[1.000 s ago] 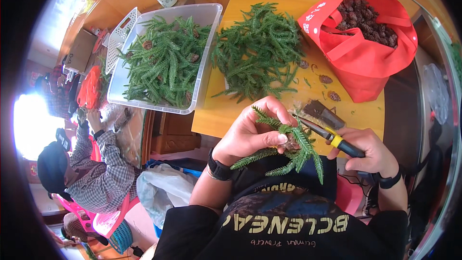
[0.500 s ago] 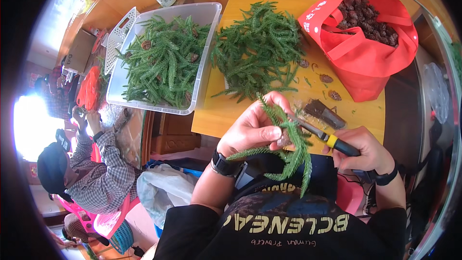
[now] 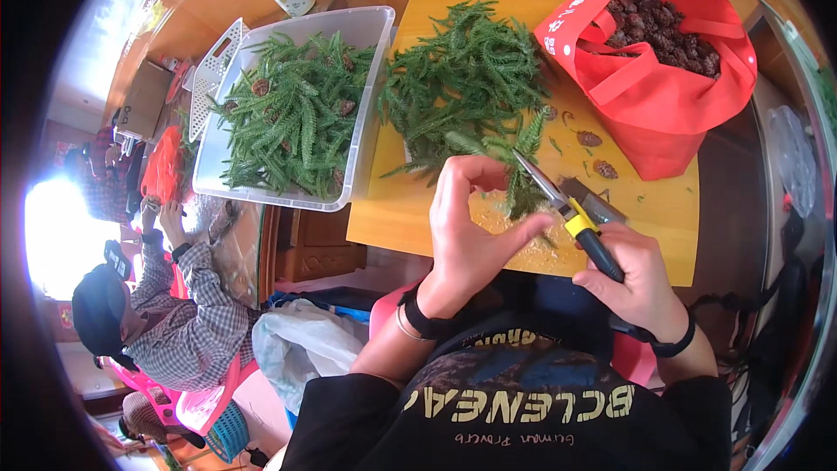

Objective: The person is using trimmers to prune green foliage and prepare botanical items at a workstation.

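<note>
My right hand [image 3: 641, 275] is closed round the black-and-yellow handles of a pair of long-nose pliers [image 3: 580, 228]. The metal jaws point up and left and reach a green artificial pine sprig [image 3: 525, 187], whose needled branches spread beside and behind them. My left hand [image 3: 466, 222] is just left of the sprig, fingers curled and thumb spread apart, with a gap between them. Its fingertips come close to the branches; whether they touch is unclear, as motion blurs this spot. Part of the sprig is hidden behind the jaws and my fingers.
A clear plastic bin [image 3: 349, 183] holds green sprigs and some pine cones. Beside it lies a sprig pile [image 3: 462, 78] on the yellow board [image 3: 392, 218]. A red bag [image 3: 645, 113] of pine cones stands right, near loose cones [image 3: 604, 169]. A co-worker [image 3: 174, 323] sits at left.
The sprig has moved up and away from my body, over the board. My left thumb has come away from it. The pliers have shifted slightly left and tilted more steeply.
</note>
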A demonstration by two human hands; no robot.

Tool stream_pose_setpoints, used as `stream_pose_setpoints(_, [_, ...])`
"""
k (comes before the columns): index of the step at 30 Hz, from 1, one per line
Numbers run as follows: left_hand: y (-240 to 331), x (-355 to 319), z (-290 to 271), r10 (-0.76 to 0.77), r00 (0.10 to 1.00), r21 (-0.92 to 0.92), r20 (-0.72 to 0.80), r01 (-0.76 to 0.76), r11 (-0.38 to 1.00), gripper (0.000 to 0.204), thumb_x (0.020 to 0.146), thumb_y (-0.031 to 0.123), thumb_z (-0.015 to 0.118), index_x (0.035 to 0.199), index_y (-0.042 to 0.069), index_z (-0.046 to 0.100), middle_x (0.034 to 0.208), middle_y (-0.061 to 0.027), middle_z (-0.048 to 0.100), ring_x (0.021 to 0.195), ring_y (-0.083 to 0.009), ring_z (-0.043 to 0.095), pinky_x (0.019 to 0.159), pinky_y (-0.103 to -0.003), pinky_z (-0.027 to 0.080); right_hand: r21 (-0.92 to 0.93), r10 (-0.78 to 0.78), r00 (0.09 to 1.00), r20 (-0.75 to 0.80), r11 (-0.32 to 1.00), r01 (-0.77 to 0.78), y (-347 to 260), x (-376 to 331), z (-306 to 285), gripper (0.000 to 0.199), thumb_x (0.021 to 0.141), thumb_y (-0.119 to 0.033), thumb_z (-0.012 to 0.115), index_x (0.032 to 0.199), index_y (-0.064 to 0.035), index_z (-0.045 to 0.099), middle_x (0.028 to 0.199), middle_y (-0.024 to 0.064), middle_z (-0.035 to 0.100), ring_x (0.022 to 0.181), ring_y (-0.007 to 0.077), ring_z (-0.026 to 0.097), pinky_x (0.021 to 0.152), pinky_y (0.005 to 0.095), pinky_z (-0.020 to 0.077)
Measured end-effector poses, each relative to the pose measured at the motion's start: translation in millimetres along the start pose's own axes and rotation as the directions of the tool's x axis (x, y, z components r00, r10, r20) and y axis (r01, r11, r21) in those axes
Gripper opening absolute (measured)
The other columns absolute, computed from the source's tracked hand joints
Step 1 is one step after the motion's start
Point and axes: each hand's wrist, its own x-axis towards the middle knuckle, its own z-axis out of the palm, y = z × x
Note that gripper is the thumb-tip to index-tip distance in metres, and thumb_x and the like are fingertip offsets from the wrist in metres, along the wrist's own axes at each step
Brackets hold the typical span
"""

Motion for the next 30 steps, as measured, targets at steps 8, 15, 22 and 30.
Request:
stream_pose_setpoints(8, [1.5,2.0,4.8,-0.065,0.997,-0.125,-0.03,0.061,0.99,0.036,0.072,-0.011,0.062,0.105,-0.001,0.053,0.104,-0.0049,0.046,0.085,-0.0098,0.053,0.077,-0.024,0.047,0.069,0.004,0.999,0.05,0.998,-0.007,6.3,-3.0,2.3,0.035,0.08,-0.03,0.067,0.066,-0.0011,0.053,0.067,0.0095,0.056,0.083,0.0282,0.059,0.074,0.0359,0.0442])
stream_pose_setpoints(15, [1.4,5.2,-3.2,-0.13,0.989,-0.178,0.064,0.14,0.974,0.031,0.077,-0.012,0.053,0.108,-0.007,0.053,0.103,-0.0066,0.048,0.086,-0.0111,0.056,0.073,-0.023,0.053,0.112,-0.03,0.999,0.021,0.993,0.027,3.3,-0.2,3.5,0.035,0.083,-0.033,0.063,0.075,0.0005,0.058,0.075,0.0089,0.061,0.088,0.0268,0.057,0.078,0.0359,0.0432])
stream_pose_setpoints(22, [1.3,5.9,-9.6,-0.193,0.968,-0.321,0.163,0.237,0.917,0.028,0.079,-0.008,0.054,0.107,-0.009,0.054,0.099,-0.0075,0.05,0.082,-0.012,0.059,0.067,-0.023,0.053,0.185,0.03,0.999,0.013,0.982,-0.032,-0.1,0.2,4.5,0.039,0.084,-0.037,0.061,0.08,0.002,0.059,0.086,0.0105,0.065,0.089,0.0264,0.056,0.08,0.0353,0.042])
stream_pose_setpoints(30, [1.7,7.7,-13.9,-0.169,0.961,-0.284,0.221,0.229,0.931,0.026,0.079,-0.005,0.059,0.105,-0.009,0.056,0.096,-0.0075,0.052,0.077,-0.0117,0.059,0.064,-0.023,0.052,-0.04,-0.097,0.995,-0.036,0.995,0.095,-3.6,6.0,2.9,0.03,0.076,-0.024,0.069,0.09,0.0021,0.062,0.084,0.0138,0.061,0.087,0.0314,0.056,0.078,0.0367,0.0435])
